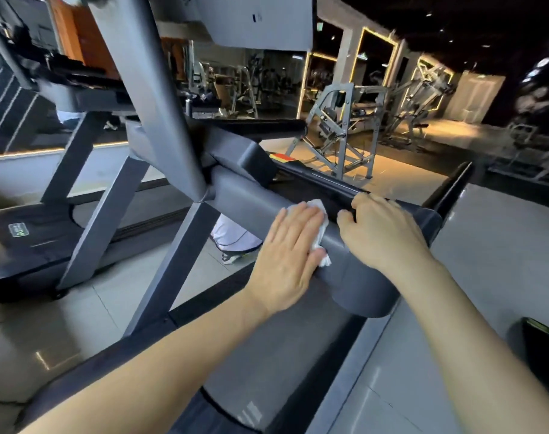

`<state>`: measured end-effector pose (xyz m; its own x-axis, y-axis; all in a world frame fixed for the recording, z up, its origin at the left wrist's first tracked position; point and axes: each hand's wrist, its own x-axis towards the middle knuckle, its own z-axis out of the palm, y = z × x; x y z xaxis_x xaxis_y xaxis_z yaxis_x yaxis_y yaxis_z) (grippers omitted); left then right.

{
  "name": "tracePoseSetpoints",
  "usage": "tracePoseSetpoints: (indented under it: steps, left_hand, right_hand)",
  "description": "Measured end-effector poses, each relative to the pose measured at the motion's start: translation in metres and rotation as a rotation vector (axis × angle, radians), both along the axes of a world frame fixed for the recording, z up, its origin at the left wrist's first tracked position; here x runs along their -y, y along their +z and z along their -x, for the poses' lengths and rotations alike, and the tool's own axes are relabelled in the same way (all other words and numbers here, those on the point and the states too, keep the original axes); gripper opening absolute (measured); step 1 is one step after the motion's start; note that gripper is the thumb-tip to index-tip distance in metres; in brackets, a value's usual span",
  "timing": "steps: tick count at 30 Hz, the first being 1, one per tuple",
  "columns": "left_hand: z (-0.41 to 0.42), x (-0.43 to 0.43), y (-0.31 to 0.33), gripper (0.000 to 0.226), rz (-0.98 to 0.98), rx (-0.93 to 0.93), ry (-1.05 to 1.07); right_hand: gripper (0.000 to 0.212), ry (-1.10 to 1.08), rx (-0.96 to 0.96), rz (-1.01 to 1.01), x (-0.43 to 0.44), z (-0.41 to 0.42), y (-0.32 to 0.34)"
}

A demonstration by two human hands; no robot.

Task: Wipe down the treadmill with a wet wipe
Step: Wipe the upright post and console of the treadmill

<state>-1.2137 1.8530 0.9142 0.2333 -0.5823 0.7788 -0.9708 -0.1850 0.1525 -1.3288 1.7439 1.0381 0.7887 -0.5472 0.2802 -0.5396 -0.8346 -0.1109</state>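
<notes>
The grey treadmill [245, 195] fills the middle of the view, its rounded side arm running from the upright down to the right. My left hand [287, 255] lies flat on that arm with straight fingers, pressing a white wet wipe [320, 228] against it; the wipe shows past the fingertips and under the thumb. My right hand [381, 228] sits just to the right, its fingers curled over the far edge of the arm by a black handlebar [323, 181].
A second treadmill [41, 233] stands to the left. Someone's white trouser leg and shoe [232, 242] show beneath the arm. Weight machines [339, 133] stand behind on a lit floor. A dark bin-like object [538, 346] sits at lower right on grey tiles.
</notes>
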Motion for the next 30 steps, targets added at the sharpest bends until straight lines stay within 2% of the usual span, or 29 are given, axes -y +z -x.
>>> tracePoseSetpoints:
  steps: [2,9,16,20,22,26,30]
  left_hand:
    - [-0.024,-0.010,-0.001,0.057,-0.067,0.107,0.005]
    - [-0.117,-0.044,-0.008,0.063,-0.026,-0.015,0.081]
    - [-0.141,-0.035,-0.002,0.052,0.227,-0.394,0.068]
    - [-0.088,-0.013,-0.009,0.073,0.388,-0.821,0.119]
    - [-0.043,-0.003,-0.010,0.074,0.416,-1.010,0.075]
    - [0.023,0.010,-0.008,0.075,0.408,-1.055,-0.016]
    - [-0.025,0.019,0.019,0.076,0.559,-1.352,0.091]
  right_hand:
    - [0.039,-0.005,-0.020,0.036,-0.014,-0.010,0.000]
    - [0.041,-0.045,-0.045,0.097,-0.044,-0.027,-0.001]
    - [0.039,-0.108,-0.055,0.122,-0.055,-0.027,0.000]
    - [0.037,-0.116,-0.055,0.139,-0.056,-0.029,0.000]
    - [0.039,-0.115,-0.043,0.159,-0.055,-0.029,-0.002]
    - [0.039,-0.096,-0.035,0.205,-0.052,-0.027,-0.005]
    - [0.038,-0.064,-0.054,0.244,-0.052,-0.026,-0.006]
